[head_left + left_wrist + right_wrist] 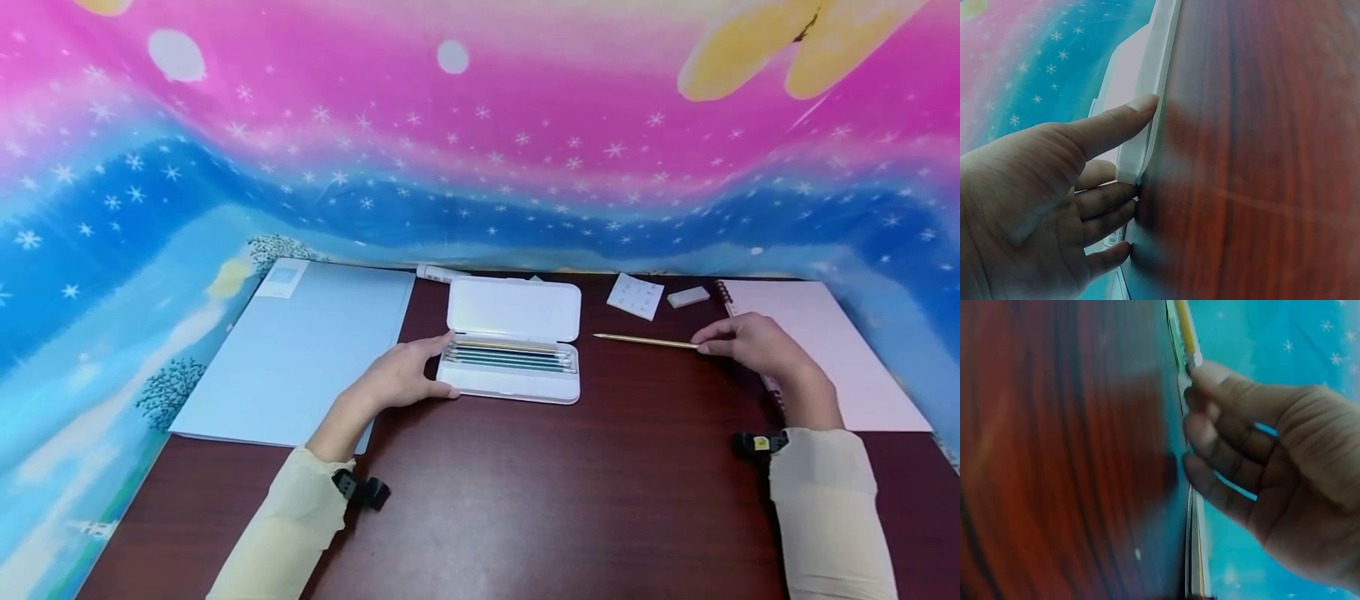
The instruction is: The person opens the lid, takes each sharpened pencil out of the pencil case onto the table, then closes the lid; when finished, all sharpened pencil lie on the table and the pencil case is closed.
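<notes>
- A smooth, round-cornered white case [517, 385] is gripped at its left end by the left hand's [397, 377] thumb and fingers, on a wood-grained table [570, 492]
- To its right, a slim gold pencil [645, 340] is pinched by the right hand [761, 346]

The left hand [1029, 200] holds one end of a white case [1155, 62], with the thumb [1113, 127] touching its side wall and the other fingers [1107, 224] placed near its corner. The case lies on a reddish-brown surface [1260, 150] with dark grain; beyond is a blue and pink cloth [1041, 69] with white snowflakes.
</notes>
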`<state>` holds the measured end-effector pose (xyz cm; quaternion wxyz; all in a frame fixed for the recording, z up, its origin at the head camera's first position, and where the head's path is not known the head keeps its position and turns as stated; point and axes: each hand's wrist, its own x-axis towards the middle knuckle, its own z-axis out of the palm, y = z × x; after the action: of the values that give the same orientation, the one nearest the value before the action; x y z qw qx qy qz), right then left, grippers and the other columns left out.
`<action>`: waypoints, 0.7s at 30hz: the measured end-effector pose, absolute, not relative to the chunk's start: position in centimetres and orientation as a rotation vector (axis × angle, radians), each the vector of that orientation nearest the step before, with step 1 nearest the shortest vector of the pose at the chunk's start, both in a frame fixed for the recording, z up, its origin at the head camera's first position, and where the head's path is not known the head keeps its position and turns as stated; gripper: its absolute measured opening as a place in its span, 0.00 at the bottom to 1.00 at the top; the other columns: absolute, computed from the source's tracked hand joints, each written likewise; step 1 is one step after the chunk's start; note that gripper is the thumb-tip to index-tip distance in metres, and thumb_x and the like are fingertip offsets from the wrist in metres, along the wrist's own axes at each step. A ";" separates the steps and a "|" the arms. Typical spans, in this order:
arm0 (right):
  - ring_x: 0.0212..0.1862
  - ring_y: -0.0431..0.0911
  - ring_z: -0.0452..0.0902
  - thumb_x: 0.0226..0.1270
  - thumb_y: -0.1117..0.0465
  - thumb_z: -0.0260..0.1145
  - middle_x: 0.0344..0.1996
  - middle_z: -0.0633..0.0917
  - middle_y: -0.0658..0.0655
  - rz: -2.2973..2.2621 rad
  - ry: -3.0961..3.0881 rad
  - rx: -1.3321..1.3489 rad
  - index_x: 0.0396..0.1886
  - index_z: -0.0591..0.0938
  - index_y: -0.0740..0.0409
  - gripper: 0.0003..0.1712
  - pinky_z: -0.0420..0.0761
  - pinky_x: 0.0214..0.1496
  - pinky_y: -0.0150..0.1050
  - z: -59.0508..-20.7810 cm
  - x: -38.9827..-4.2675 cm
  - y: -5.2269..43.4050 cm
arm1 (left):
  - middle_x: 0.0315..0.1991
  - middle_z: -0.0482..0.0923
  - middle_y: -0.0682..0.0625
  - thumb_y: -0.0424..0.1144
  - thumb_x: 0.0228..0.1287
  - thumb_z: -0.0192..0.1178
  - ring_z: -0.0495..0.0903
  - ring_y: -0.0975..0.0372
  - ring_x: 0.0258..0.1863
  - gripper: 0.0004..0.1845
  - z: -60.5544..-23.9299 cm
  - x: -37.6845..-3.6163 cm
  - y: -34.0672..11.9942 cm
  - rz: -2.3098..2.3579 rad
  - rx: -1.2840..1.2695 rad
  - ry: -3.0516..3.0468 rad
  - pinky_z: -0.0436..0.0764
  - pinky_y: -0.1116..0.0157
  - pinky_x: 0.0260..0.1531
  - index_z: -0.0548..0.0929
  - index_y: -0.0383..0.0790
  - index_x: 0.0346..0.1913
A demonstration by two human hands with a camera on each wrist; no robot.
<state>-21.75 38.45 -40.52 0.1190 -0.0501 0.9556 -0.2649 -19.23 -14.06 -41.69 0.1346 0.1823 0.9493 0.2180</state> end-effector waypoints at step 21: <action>0.39 0.51 0.75 0.72 0.63 0.66 0.37 0.86 0.59 -0.679 2.832 -0.195 0.47 0.88 0.60 0.10 0.75 0.41 0.41 -41.0 -22.6 37.1 | 0.77 0.65 0.47 0.59 0.58 0.72 0.67 0.49 0.75 0.52 -41.7 -19.1 -14.0 0.608 0.515 2.765 0.71 0.47 0.69 0.58 0.48 0.80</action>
<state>-22.64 37.12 -41.04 0.1110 -0.0665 0.9643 -0.2311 -19.10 -14.03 -41.70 0.1317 0.1773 0.9526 0.2094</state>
